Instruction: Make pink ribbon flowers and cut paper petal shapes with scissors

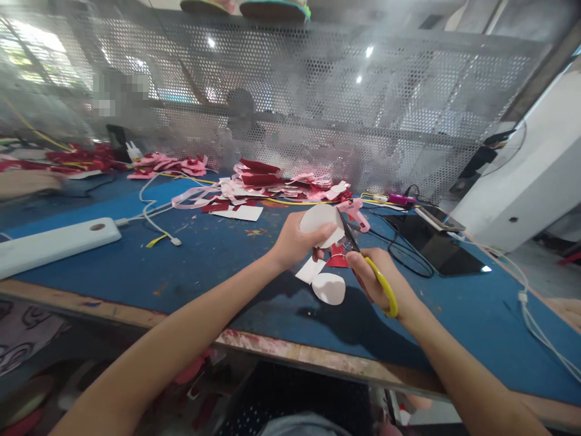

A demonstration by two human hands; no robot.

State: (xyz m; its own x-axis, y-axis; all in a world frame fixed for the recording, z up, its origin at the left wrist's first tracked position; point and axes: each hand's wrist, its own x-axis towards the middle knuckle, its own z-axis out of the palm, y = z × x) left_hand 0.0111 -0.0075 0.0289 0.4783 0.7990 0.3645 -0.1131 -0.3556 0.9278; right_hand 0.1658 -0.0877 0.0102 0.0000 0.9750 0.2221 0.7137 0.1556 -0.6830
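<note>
My left hand [295, 241] is closed on a white paper shape [321, 223] with a rounded top, held above the blue table [204, 254]. My right hand [379, 275] grips yellow-handled scissors [363, 260], whose dark blades point up against the paper's right edge. A curled white offcut [328, 288] and a flat white scrap [310, 270] hang or lie just below the hands. A red paper piece [338, 255] shows between the hands.
A heap of red, pink and white paper scraps [267, 181] lies at the table's far middle and far left. A white power strip [54, 242] sits at left with white cables. A dark tablet [436, 245], a phone and black cables lie at right. Perforated metal screen behind.
</note>
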